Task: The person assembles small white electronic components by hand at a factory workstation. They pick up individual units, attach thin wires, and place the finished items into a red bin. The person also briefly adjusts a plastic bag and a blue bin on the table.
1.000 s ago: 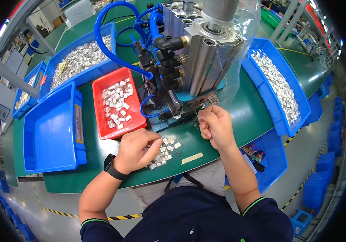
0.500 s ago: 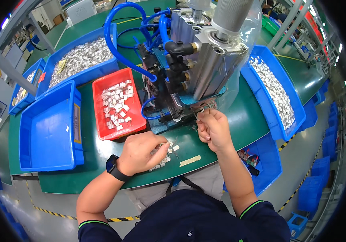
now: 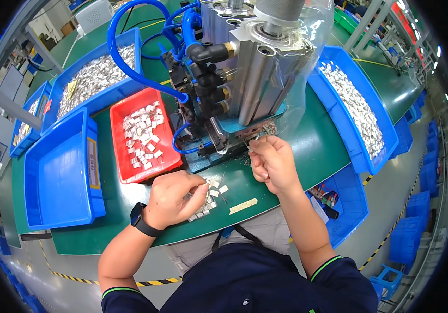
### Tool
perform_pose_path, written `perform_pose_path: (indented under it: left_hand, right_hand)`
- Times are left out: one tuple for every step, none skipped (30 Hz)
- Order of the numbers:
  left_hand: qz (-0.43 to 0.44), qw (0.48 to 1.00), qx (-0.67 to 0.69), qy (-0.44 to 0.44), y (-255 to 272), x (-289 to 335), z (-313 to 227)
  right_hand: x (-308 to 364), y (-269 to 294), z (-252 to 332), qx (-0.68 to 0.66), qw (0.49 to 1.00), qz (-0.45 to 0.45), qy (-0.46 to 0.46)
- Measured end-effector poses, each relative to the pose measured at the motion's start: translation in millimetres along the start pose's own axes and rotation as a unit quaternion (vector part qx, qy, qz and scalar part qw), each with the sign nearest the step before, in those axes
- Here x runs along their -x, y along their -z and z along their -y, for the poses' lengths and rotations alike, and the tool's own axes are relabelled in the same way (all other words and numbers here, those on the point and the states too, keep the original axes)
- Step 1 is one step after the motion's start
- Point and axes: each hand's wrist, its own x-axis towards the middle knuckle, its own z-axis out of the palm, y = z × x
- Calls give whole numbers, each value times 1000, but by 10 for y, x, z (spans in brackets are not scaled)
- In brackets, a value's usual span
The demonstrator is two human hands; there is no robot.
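My left hand [image 3: 174, 197] hovers over a small group of flat white square parts with thin wire leads [image 3: 207, 204] on the green table. Its thumb and forefinger are pinched together; whatever is between them is too small to make out. At the lower front of a pneumatic press [image 3: 265, 78], my right hand [image 3: 274, 164] is closed, thumb against forefinger. A tiny light-coloured bit shows at those fingertips, its kind unclear. The press has metal cylinders, black fittings and blue air hoses. Left of it, a red tray [image 3: 122, 172] holds more of the white parts.
An almost bare blue bin [image 3: 57, 221] stands at the left. Behind it, a larger blue bin [image 3: 136, 68] is full of small parts, and another blue bin [image 3: 357, 161] of white parts lies right of the press. A tape strip [image 3: 243, 206] sticks near the front edge.
The whole view has shifted a little, with the press and trays now farther left in the picture. Both hands keep nearly the same places and pinched shapes.
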Motion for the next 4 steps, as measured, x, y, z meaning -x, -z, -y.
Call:
perform_pose_path:
  left_hand:
    - [0,1000,0,-2,-1,3,4]
    - [0,1000,0,-4,-5,8,11]
    - [0,1000,0,-6,-11,12,22]
    - [-1,1000,0,-5,-12,18,22]
  right_hand:
    - [-1,0,0,3,1000,-2,0]
    - [-1,0,-1,2,1000,-1,-1]
    - [-3,2,-2,2,1000,-1,-1]
    - [-4,3,-4,1,1000,0,-1]
